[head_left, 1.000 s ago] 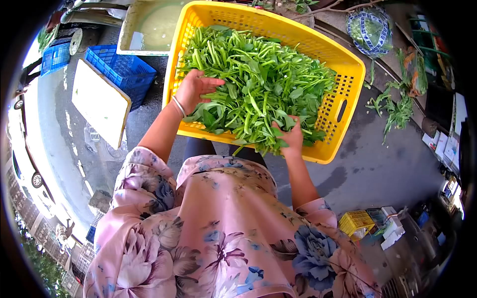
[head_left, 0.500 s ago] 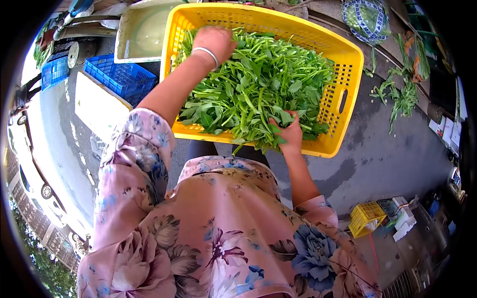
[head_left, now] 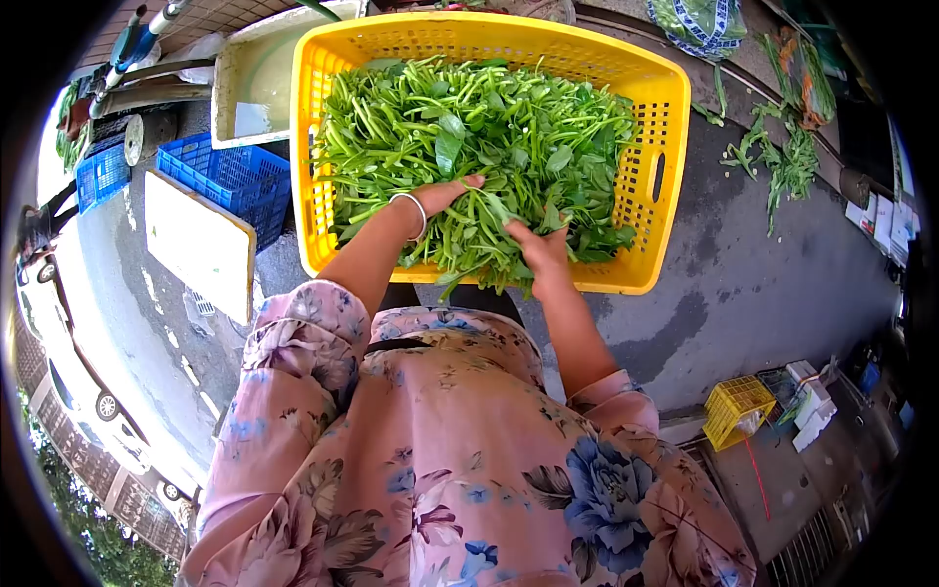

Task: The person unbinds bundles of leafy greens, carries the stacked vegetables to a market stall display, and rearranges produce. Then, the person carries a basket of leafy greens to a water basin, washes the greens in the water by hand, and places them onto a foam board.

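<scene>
Two hands (head_left: 442, 199) (head_left: 540, 249), greens (head_left: 518, 127), one crate (head_left: 675, 127)

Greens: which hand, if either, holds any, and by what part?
The right hand seems to grip some greens by their leaves; whether the left hand grips any cannot be told.

Pink floral garment (head_left: 440, 421) (pale bangle (head_left: 424, 219))

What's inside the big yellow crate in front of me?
A heap of leafy green vegetables fills most of the yellow crate, with your left hand and right hand at its near side. The heap covers the crate's floor, so anything underneath is hidden.
</scene>
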A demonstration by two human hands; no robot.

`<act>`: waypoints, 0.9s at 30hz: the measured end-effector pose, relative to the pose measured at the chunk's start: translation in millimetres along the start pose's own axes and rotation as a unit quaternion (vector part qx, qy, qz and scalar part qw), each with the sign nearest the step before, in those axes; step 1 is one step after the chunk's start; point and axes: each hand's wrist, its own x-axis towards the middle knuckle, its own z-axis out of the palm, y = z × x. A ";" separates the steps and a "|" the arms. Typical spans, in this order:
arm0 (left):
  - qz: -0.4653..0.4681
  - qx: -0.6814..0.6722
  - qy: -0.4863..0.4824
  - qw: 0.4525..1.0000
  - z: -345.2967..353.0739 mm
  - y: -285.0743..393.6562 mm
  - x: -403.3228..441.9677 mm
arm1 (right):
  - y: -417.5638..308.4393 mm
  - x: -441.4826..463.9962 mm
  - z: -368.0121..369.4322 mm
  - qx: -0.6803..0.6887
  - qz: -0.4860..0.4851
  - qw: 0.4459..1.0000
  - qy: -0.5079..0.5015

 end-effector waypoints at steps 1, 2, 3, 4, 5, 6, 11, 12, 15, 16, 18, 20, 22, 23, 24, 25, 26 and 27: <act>-0.032 -0.094 -0.074 0.992 0.8 -0.1 -2.4 | -20.4 -7.3 3.4 0.038 0.119 0.992 0.004; -0.065 -0.133 -0.193 0.970 -5.8 9.5 -13.2 | -31.6 -1.0 -1.3 0.079 0.206 0.972 -0.078; -0.090 -0.153 -0.190 0.966 -3.4 10.6 -14.0 | -29.1 10.7 -5.3 0.130 0.262 0.943 -0.161; -0.090 -0.202 -0.171 0.960 5.6 6.6 -8.6 | -36.2 10.0 -5.8 0.163 0.283 0.928 -0.177; -0.089 -0.250 -0.151 0.952 15.2 1.6 -0.6 | -43.4 9.6 -4.6 0.196 0.304 0.912 -0.193; -0.088 -0.281 -0.207 0.933 18.8 -0.4 3.8 | -39.9 14.8 -4.2 0.205 0.290 0.914 -0.196; -0.042 -0.422 -0.194 0.884 45.2 29.1 -54.6 | -23.6 15.4 -23.3 0.226 0.218 0.940 -0.135; -0.037 -0.460 -0.187 0.867 57.7 26.1 -51.6 | -29.0 6.9 -32.9 0.213 0.198 0.949 -0.122; 0.020 -0.510 -0.090 0.855 84.8 39.4 -87.1 | -59.0 -34.8 -68.2 0.239 0.116 0.947 -0.183; 0.036 -0.509 -0.068 0.857 92.2 47.3 -104.0 | -67.3 -43.3 -80.8 0.210 0.099 0.965 -0.120; 0.093 -0.495 -0.069 0.861 101.4 60.9 -130.4 | -88.9 -71.2 -99.7 0.187 0.017 0.977 -0.101; 0.160 -0.480 -0.116 0.855 108.4 70.9 -149.9 | -111.8 -93.6 -119.9 0.186 0.021 0.976 -0.109; 0.212 -0.436 -0.151 0.861 121.2 78.4 -155.7 | -134.9 -129.1 -112.2 0.094 -0.061 0.991 0.072; 0.238 -0.396 -0.141 0.876 116.7 83.4 -169.7 | -141.2 -143.9 -113.6 0.069 -0.085 0.988 0.108; 0.309 -0.366 -0.150 0.865 118.6 86.8 -172.0 | -145.0 -156.3 -113.2 0.066 -0.120 0.984 0.118; 0.377 -0.334 -0.158 0.849 119.9 89.9 -173.8 | -148.4 -168.0 -111.7 0.061 -0.152 0.978 0.132; 0.381 -0.334 -0.159 0.847 112.6 90.7 -183.0 | -149.9 -178.8 -107.9 0.058 -0.182 0.971 0.143; 0.440 -0.314 -0.186 0.820 103.2 93.1 -194.3 | -150.5 -187.7 -101.1 0.056 -0.211 0.964 0.151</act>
